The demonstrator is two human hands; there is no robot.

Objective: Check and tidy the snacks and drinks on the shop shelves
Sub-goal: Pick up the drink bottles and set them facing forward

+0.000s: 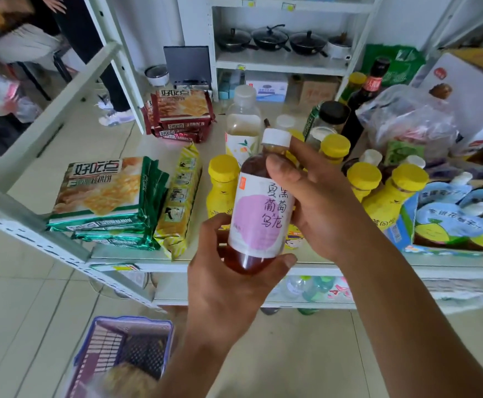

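A clear plastic bottle of reddish-brown tea with a white cap and a white-and-pink label is held upright in the centre of the frame, in the air in front of the white metal shelf and not resting on it. Its base is gripped by the left hand, with the thumb curled round the lower right edge. Its upper half is clasped by the right hand, the thumb pressed on the shoulder just below the cap and the fingers wrapped behind.

On the shelf, at centre left, a stack of green biscuit packets is seen, with a yellow cracker packet standing on edge just beside it. Red-brown biscuit packets are stacked further back. Yellow plastic bottles with yellow caps are grouped behind the held bottle, towards the right. A blue carton of drink pouches is placed at the right edge. A purple plastic basket is seen on the floor at lower left.
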